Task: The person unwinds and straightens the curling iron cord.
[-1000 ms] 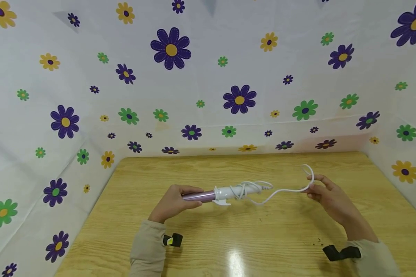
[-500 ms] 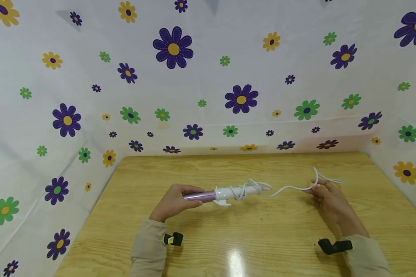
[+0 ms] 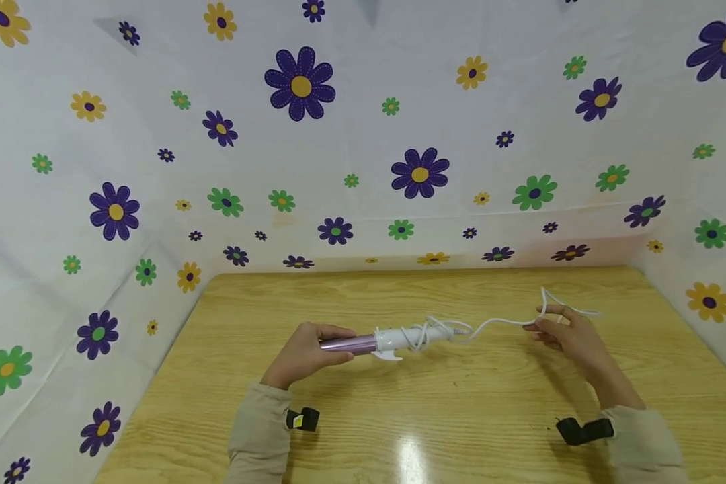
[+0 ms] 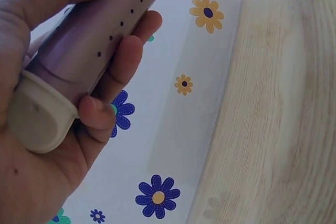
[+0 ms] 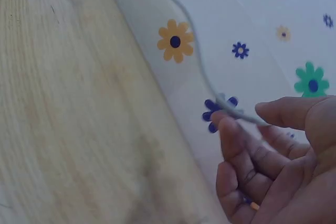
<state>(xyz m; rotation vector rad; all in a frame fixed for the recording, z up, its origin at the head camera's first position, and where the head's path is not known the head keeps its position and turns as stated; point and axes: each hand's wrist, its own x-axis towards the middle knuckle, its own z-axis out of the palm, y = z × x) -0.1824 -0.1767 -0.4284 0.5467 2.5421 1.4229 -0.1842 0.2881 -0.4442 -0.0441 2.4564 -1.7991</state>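
A curling iron [image 3: 380,340] is held above the middle of the wooden table [image 3: 435,417], lying level. Its lilac barrel sits in the left hand [image 3: 302,353], whose fingers [image 4: 113,77] curl round it (cap end in the palm). White cord [image 3: 496,324] is partly wound on the handle and runs to the right hand [image 3: 571,336], which pinches it between thumb and fingertips [image 5: 231,129]. Flowered cloth [image 3: 363,134] walls the table.

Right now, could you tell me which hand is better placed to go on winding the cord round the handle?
Probably the right hand: it pinches the cord, while the left hand grips the barrel.
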